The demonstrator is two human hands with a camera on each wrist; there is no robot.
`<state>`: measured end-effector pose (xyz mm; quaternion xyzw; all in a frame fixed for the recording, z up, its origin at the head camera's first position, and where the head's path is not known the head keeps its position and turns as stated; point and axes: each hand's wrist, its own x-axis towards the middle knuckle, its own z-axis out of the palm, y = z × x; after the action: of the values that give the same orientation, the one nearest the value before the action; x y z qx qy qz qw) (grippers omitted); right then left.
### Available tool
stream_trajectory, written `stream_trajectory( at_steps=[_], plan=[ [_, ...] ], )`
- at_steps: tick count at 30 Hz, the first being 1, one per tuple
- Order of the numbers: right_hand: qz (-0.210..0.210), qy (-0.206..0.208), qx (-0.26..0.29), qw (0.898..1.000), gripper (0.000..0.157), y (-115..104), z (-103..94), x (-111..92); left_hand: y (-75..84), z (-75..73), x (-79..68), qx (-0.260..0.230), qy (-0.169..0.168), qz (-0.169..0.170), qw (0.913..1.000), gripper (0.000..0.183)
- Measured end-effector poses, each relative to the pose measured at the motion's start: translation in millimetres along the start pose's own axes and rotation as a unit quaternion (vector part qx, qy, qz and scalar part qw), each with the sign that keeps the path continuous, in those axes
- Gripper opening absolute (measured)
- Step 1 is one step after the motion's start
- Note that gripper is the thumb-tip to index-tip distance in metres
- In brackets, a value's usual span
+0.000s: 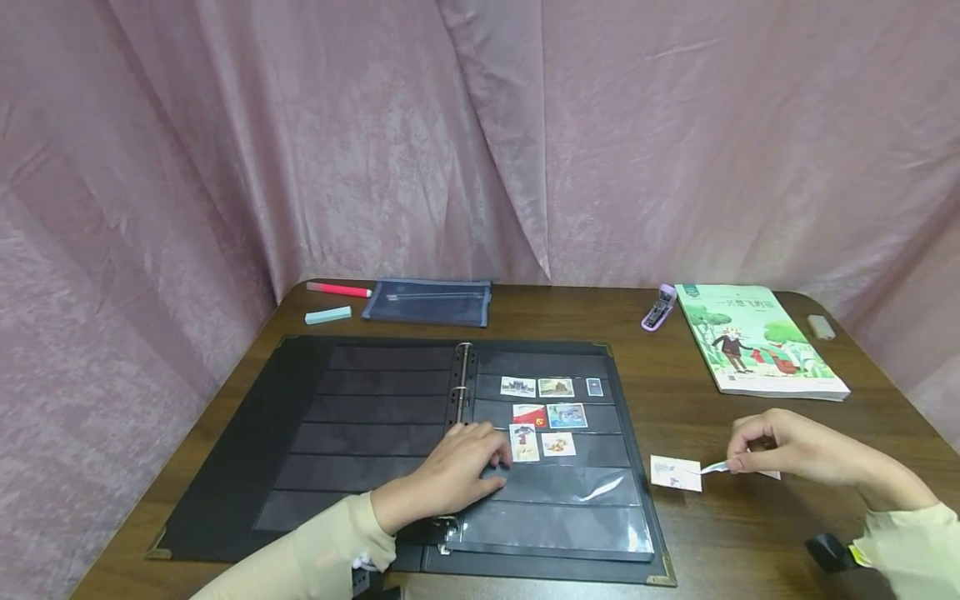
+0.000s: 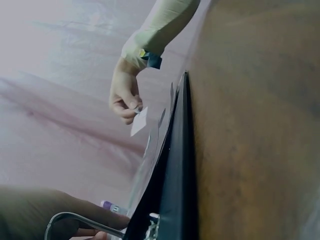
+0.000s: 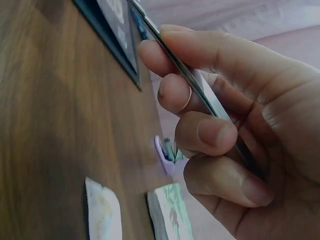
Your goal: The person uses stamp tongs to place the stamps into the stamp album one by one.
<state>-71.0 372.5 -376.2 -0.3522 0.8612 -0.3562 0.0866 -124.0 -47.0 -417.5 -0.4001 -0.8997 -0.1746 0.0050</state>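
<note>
A black stamp album (image 1: 375, 437) lies spread on the table, with several small stamps (image 1: 556, 387) in the clear strips of its right page. My left hand (image 1: 453, 471) rests on that page beside the ring binding, fingertips close to a stamp showing a figure (image 1: 524, 442). To the right of the album, my right hand (image 1: 787, 450) holds metal tweezers (image 3: 200, 90) between thumb and fingers. Their tips meet the edge of a white stamp (image 1: 675, 472), which also shows as a pale tilted piece (image 2: 139, 122) in the left wrist view. Another white paper piece (image 1: 770, 474) is partly hidden behind the right hand.
Along the back lie a red pen (image 1: 339, 289), a light blue stick (image 1: 327, 316), a blue zip pouch (image 1: 427, 302) and a purple stapler (image 1: 659, 307). A green illustrated book (image 1: 761, 342) and a whitish eraser-like block (image 1: 821, 327) sit at the back right, before a pink curtain.
</note>
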Motion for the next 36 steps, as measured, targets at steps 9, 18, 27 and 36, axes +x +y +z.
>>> stream_trajectory(
  at_steps=[9, 18, 27, 36],
  plan=[
    [0.008, 0.001, 0.010, 1.000, 0.012, -7.2, -1.0, 27.4, -0.4, 1.9, 0.2, -0.007, 0.022, 0.002, 0.9997, 0.013],
    [0.016, 0.016, 0.010, 1.000, 0.006, -9.4, 9.5, 57.9, -0.5, 2.6, 0.5, -0.003, 0.031, 0.002, 0.9995, 0.013],
    [0.007, 0.029, 0.021, 0.999, 0.005, -12.2, 27.3, 88.6, 0.0, 2.3, -0.2, -0.012, 0.045, 0.012, 0.9989, 0.010],
    [0.026, 0.024, 0.038, 0.999, 0.010, -9.3, 44.9, 112.4, -0.2, 2.3, -0.7, -0.021, 0.053, 0.011, 0.9983, 0.009]
  ],
)
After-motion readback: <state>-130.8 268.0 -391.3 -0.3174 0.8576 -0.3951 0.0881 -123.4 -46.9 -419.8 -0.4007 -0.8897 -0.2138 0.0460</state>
